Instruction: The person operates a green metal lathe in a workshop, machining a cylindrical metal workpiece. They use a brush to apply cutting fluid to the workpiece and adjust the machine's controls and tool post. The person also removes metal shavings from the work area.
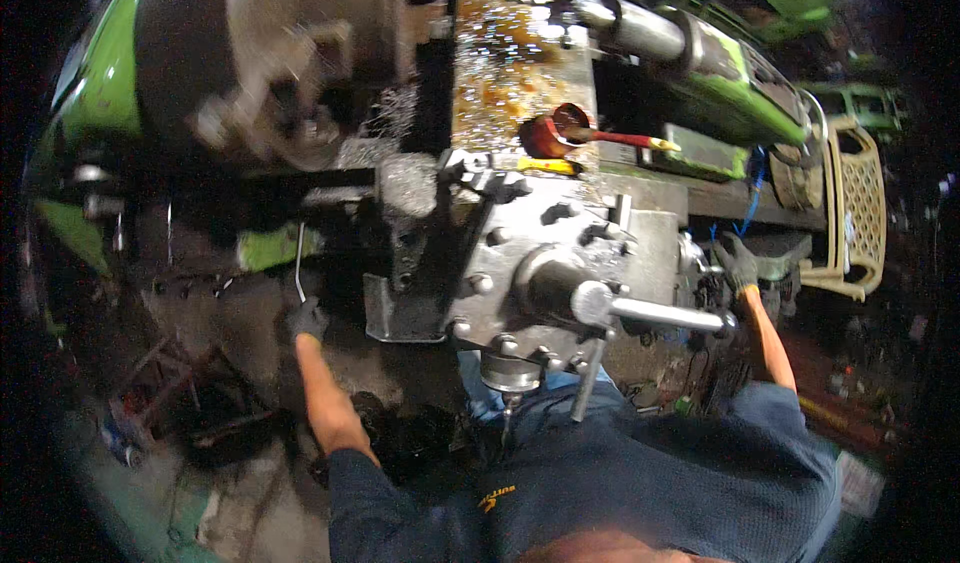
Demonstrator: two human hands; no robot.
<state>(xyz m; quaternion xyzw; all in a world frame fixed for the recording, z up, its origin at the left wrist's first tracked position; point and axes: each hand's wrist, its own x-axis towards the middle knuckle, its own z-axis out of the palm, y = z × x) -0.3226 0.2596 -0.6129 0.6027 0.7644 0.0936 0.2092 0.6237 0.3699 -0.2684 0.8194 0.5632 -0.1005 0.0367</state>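
My left hand (308, 318), in a dark glove, is closed around the lower end of a thin bent metal lever (300, 263) at the front of a green lathe. Far to the right, my gloved right hand (738, 263) is beside a shiny metal handwheel (692, 253); its fingers are too dark and small to make out. Between my arms stands the square tool post (545, 253), with bolts around its top and a long clamping handle (665, 315) pointing right. At the upper left, the chuck (300, 73) is blurred, as if turning.
Metal chips (410, 185) lie beside the tool post. A dark red cup (545, 138) with a red-handled brush (630, 140) sits on the oily, chip-strewn bed (510, 53). The tailstock (700, 58) is at upper right, near a beige plastic chair (858, 213). A metal frame (185, 383) stands lower left.
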